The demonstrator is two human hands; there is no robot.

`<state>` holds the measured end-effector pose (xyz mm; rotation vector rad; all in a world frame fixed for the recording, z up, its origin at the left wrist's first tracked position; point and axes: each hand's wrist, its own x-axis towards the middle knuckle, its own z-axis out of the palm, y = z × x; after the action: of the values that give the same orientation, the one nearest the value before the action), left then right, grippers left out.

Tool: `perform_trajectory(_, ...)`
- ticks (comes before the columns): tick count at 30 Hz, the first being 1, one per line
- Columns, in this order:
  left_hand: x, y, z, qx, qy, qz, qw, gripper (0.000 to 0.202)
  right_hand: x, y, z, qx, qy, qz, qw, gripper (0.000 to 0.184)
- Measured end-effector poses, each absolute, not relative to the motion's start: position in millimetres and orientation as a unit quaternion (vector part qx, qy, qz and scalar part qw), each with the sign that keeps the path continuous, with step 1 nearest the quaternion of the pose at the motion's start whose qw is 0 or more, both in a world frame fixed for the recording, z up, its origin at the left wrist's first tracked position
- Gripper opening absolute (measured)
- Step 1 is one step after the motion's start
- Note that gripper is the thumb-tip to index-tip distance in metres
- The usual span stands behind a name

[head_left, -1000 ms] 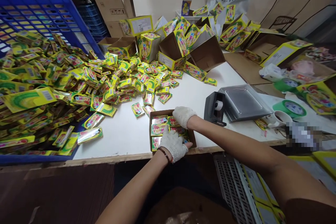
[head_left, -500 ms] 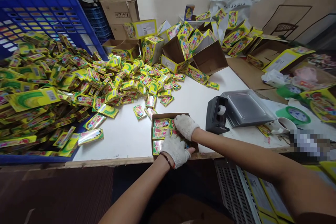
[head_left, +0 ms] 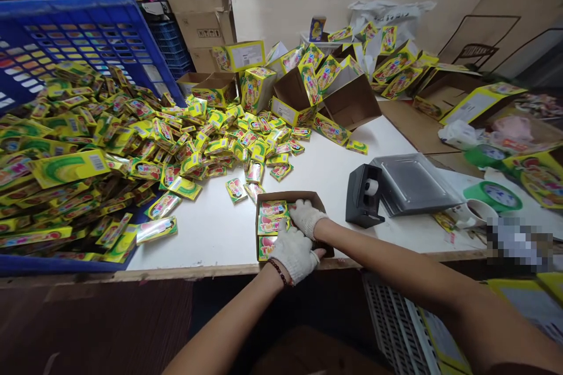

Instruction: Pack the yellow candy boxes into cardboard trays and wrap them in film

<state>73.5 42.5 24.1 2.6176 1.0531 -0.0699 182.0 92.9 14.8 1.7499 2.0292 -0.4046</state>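
Drawn closer together, my gloved left hand (head_left: 294, 254) and right hand (head_left: 307, 217) press down over foil packets (head_left: 272, 217), holding them snug inside the cardboard box (head_left: 290, 195).

Light: bright and soft on the white bench (head_left: 193, 240).
Shine: small white glare on the shiny packets (head_left: 156, 228) and the metal tray (head_left: 413, 184).
Shadows: dark under the bench.
Edges: the blue crate (head_left: 79, 17) looks bent.
Blur: one blocky smudged patch (head_left: 512, 240) at right.
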Motion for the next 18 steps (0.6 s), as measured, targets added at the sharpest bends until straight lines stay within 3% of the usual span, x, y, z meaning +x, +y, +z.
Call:
perform_trajectory(4, 47.4, 61.3, 38.7, 0.911, 0.396, -0.001, 0.114, 0.025, 188.3, 97.0, 20.5, 0.621, 0.728, -0.196, 0.213, 0.044)
perform_trajectory(8, 21.7, 91.8, 44.2, 0.907, 0.414, -0.014, 0.072, 0.039, 199.2, 96.7, 35.7, 0.609, 0.747, -0.216, 0.158, 0.036)
perform_trajectory(13, 14.0, 108.4, 37.1, 0.910, 0.411, -0.014, 0.058, 0.029, 199.8, 96.8, 47.7, 0.589, 0.779, -0.207, 0.050, 0.037)
perform_trajectory(18, 15.0, 98.9, 35.1, 0.916, 0.398, 0.026, 0.044, 0.042, 188.6, 102.2, 38.4, 0.562, 0.793, -0.232, 0.033, 0.034)
